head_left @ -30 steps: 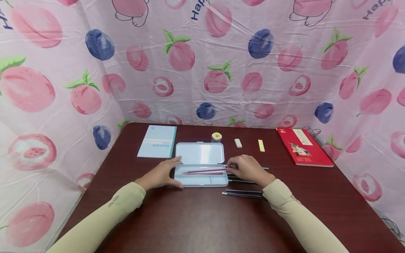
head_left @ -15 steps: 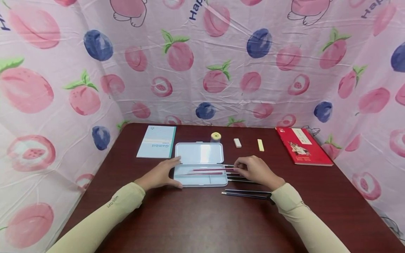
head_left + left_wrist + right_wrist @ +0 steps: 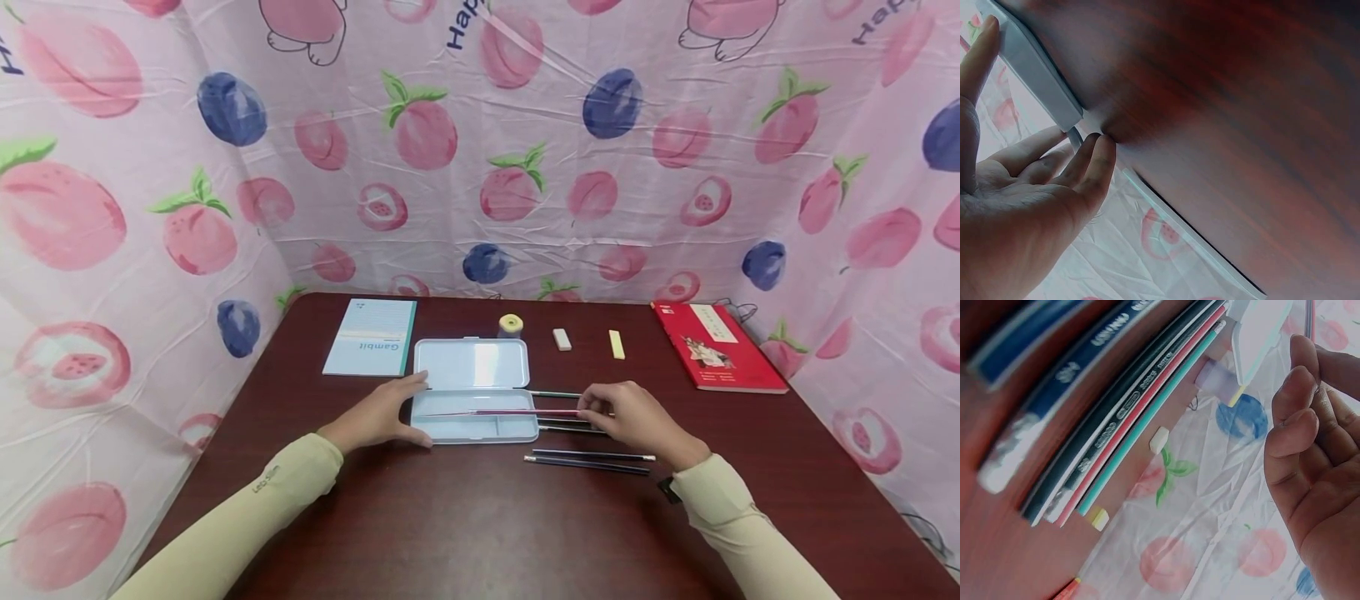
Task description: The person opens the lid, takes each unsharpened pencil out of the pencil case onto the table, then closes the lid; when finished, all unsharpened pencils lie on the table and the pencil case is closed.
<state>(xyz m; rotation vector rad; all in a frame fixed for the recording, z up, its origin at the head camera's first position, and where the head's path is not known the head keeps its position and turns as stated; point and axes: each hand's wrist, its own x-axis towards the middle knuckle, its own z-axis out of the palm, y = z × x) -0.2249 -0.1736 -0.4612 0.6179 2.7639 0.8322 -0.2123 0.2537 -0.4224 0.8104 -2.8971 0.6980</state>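
Note:
A pale blue pencil case [image 3: 456, 428] lies with its lid [image 3: 465, 364] raised back on the dark table. My left hand [image 3: 375, 414] rests against the case's left end, its thumb by the near corner and fingers by the lid. In the left wrist view, the thumb touches the case's side [image 3: 1038, 75]. My right hand [image 3: 618, 414] pinches a red pencil [image 3: 536, 412] by its right end; the pencil reaches leftward over the case. A thin line inside the case continues leftward from it; whether that is another pencil I cannot tell. Dark pencils [image 3: 570, 429] lie under and beside the right hand.
Two dark blue pencils [image 3: 588, 463] lie nearer me. A yellow-topped roll [image 3: 511, 325], a white eraser [image 3: 562, 339] and a yellow block [image 3: 617, 344] stand behind. A notebook [image 3: 371, 337] lies left, a red book [image 3: 718, 346] right. Patterned cloth hangs around the table.
My right hand has moved right and a little nearer me, drawing the red pencil partly out over the case's right edge. The left hand has stayed at the case.

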